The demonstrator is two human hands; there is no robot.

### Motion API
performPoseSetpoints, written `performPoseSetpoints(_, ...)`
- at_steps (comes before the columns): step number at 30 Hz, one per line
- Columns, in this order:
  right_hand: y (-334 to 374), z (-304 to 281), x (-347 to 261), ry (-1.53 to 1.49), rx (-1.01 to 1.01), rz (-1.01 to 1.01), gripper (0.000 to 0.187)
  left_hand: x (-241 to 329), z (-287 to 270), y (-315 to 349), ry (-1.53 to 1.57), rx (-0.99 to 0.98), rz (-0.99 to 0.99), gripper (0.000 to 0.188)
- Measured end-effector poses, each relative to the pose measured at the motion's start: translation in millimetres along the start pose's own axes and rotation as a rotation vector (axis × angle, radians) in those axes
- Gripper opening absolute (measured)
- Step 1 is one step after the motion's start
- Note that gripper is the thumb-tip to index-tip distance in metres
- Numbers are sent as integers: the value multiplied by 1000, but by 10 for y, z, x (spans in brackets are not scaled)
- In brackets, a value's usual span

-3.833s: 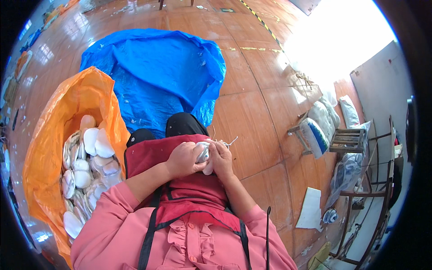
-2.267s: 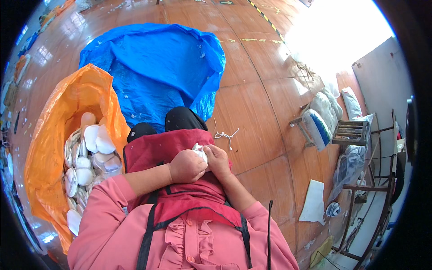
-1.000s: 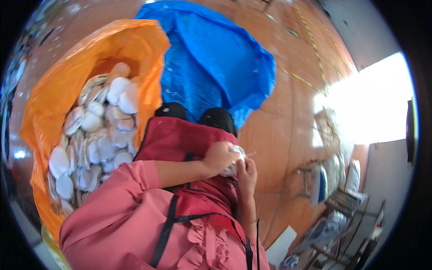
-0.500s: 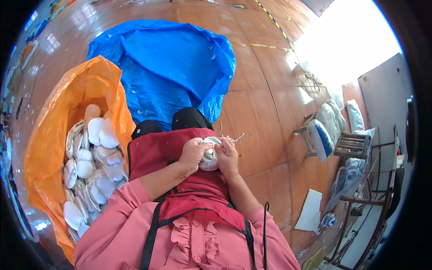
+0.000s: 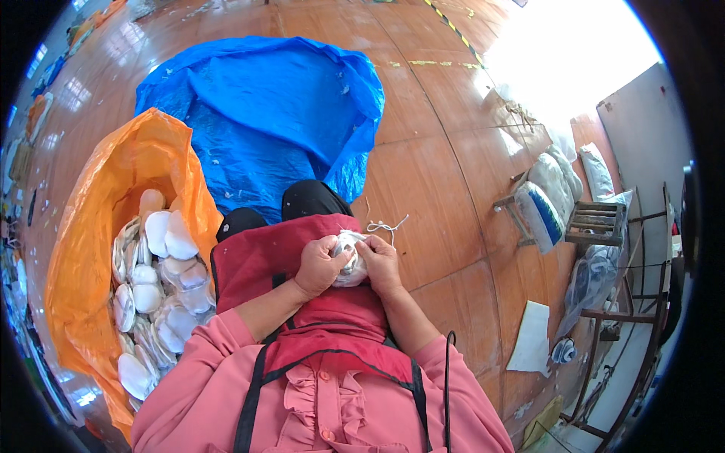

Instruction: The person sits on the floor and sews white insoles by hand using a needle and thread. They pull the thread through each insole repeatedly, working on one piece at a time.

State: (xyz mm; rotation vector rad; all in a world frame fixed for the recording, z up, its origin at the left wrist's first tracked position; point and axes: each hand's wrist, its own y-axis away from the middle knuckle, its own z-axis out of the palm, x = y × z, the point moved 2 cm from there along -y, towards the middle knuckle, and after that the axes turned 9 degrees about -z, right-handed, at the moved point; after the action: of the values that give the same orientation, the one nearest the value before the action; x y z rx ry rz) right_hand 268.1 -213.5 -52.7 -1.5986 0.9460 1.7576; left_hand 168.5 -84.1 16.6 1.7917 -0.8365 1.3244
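Over my lap, on a red apron (image 5: 260,253), both hands grip a small round white cloth bundle (image 5: 350,278). My left hand (image 5: 319,266) pinches its left edge with thumb and fingers. On the opposite edge my right hand (image 5: 380,263) is closed, its thumb pressed in toward the middle. A thin white string (image 5: 388,226) sticks out beyond my right fingers, its end looped. The bundle's inside is partly hidden by my thumbs.
At my left an orange plastic sack (image 5: 84,279) holds many white round pads (image 5: 147,297). A blue plastic sheet or sack (image 5: 272,98) spreads out before my knees. Stuffed white bags (image 5: 555,181) rest by a wooden stool (image 5: 596,221) at right. A white sheet (image 5: 530,337) lies on the floor.
My right fingers have turned inward and pressed down onto the bundle. The string, which stretched out from the right fingers, now curls above them. My head view has shifted slightly.
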Motion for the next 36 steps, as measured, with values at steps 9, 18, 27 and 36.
performPoseSetpoints(9, 170, 37, -257, -283, 30, 175, 13, 131, -7, 8, -323, -58, 559, 38)
performPoseSetpoints(18, 300, -93, -225, -75, -30, -123, 9, 171, -13, 44, -292, -91, 488, 33)
performPoseSetpoints(27, 318, 6, -233, -128, -25, -165, 6, 118, -53, 63, -328, -126, 426, 32)
performPoseSetpoints(36, 267, 89, -129, -281, -5, -132, 8, 77, -42, 34, -317, -118, 433, 36)
